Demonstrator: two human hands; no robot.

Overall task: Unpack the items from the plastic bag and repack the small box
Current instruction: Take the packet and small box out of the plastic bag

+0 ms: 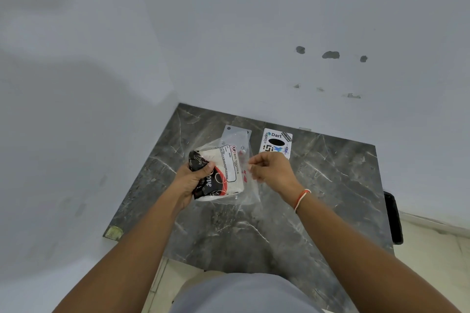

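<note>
A clear plastic bag [248, 185] is held above the dark marble table [318, 185]. Inside it is a white, black and red tissue pack [226, 173] printed "BIG TISSUES". My left hand [190, 180] grips the pack through the bag from the left. My right hand [272, 170] pinches the bag's edge on the right, fingers closed on the film. A small white box [276, 143] with a black oval hole and stickers reading "Dart" lies flat just behind my right hand. A clear packet [235, 134] with a header card lies behind the bag.
The table sits in a corner between two pale walls [229, 33]. A black object [393, 218] hangs off the table's right edge. Pale floor tiles [432, 262] show to the right and below. An orange and white thread is tied round my right wrist.
</note>
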